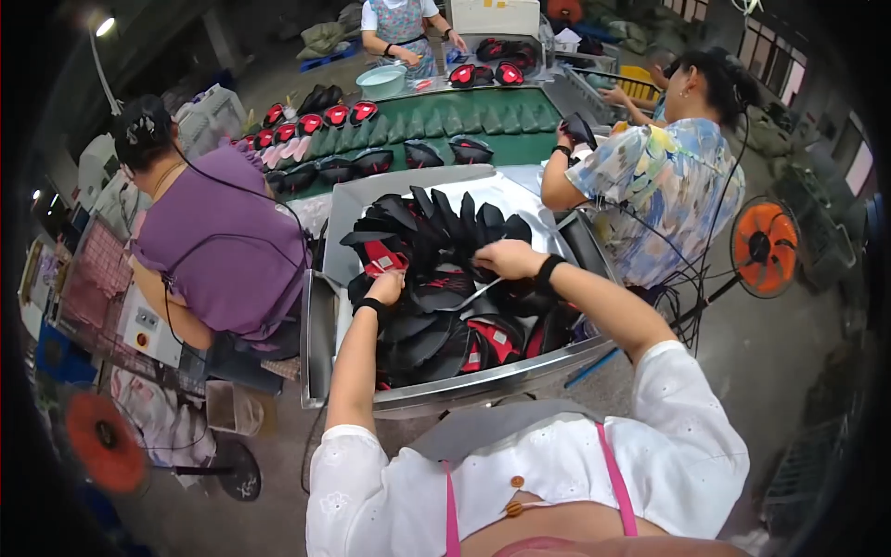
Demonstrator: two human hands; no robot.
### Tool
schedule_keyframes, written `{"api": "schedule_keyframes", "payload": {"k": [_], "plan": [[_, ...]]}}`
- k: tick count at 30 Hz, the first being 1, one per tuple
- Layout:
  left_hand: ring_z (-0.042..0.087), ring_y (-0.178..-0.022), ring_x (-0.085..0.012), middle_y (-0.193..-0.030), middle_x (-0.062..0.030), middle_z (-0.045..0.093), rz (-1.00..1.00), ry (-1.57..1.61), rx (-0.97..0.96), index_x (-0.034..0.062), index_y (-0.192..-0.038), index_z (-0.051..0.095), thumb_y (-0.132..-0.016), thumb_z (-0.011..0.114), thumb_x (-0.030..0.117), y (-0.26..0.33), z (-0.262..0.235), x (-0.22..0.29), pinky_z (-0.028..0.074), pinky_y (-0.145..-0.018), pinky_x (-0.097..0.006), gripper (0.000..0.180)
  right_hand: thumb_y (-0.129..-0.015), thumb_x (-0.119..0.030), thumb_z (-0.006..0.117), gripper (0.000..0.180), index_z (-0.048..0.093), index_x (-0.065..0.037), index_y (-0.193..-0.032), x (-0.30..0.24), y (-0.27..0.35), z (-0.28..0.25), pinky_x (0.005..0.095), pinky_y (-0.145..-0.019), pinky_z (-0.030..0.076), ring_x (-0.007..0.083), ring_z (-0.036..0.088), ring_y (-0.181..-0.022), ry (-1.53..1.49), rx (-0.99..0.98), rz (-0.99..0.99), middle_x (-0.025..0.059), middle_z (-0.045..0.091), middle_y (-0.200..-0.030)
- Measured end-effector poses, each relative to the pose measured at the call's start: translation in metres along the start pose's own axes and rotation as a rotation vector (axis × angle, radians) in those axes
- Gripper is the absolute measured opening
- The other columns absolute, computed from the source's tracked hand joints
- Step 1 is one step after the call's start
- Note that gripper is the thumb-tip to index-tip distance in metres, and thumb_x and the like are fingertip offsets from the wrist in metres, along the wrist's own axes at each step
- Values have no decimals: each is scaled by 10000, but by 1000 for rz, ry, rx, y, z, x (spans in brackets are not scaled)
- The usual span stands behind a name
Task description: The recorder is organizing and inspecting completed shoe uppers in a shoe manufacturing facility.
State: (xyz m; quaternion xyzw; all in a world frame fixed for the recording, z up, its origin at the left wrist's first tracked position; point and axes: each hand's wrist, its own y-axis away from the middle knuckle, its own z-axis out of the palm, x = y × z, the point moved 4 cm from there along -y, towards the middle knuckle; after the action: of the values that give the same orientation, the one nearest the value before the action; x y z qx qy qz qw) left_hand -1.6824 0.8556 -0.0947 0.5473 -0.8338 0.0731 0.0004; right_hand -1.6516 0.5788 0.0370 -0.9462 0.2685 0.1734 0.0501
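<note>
From the head view, the person in the white blouse stood at the near edge of a shallow metal tray (320, 325) heaped with black and red shoe upper pieces (445, 306), fanned out in a rough stack toward the tray's middle and far side. The left hand (385, 286) lay on the pile near the tray's left edge, fingers curled down on a red-and-black piece (380, 260); whether they pinched it or only pressed on it I could not tell. The right hand (509, 258) was nearer the middle, fingers closed narrowly on the edge of one black piece (483, 243) at the top of the fan. As I judged it, most of the heap was not yet sorted, since the tray was full and only a few pieces stood in order. Beyond the far edge ran a green conveyor belt (520, 147) carrying rows of finished-looking red and black uppers, with a person in purple (218, 241) at the left, another in a patterned shirt (664, 186) at the right, and an orange fan (766, 246) past them.
</note>
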Motion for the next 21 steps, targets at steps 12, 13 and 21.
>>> {"api": "schedule_keyframes", "payload": {"k": [12,13,21], "plan": [[585,-711,-377,-735,-181,602,-281,439,12,26,-801,536,-855,479,179,180,-135,71,433,-590,-466,172,-821,-183,510,373,478,-180,-1193,-96,-98,123,401,-790,479,326,578,-942,-48,266,-116,140,367,-1324],[584,-734,-371,-754,-174,607,-340,543,52,17,-793,534,-851,488,178,199,-155,84,428,-592,-458,177,-824,-184,509,383,471,-186,-1204,-94,-99,128,399,-777,485,325,583,-934,-68,263,-116,137,353,-1335],[609,-756,-313,-922,-234,620,38,1442,368,-64,-849,628,-884,404,205,349,-263,137,481,-681,-382,352,-813,-179,505,346,522,-186,-1158,-114,-71,88,408,-721,497,318,601,-887,60,99,114,109,390,-1321]]}}
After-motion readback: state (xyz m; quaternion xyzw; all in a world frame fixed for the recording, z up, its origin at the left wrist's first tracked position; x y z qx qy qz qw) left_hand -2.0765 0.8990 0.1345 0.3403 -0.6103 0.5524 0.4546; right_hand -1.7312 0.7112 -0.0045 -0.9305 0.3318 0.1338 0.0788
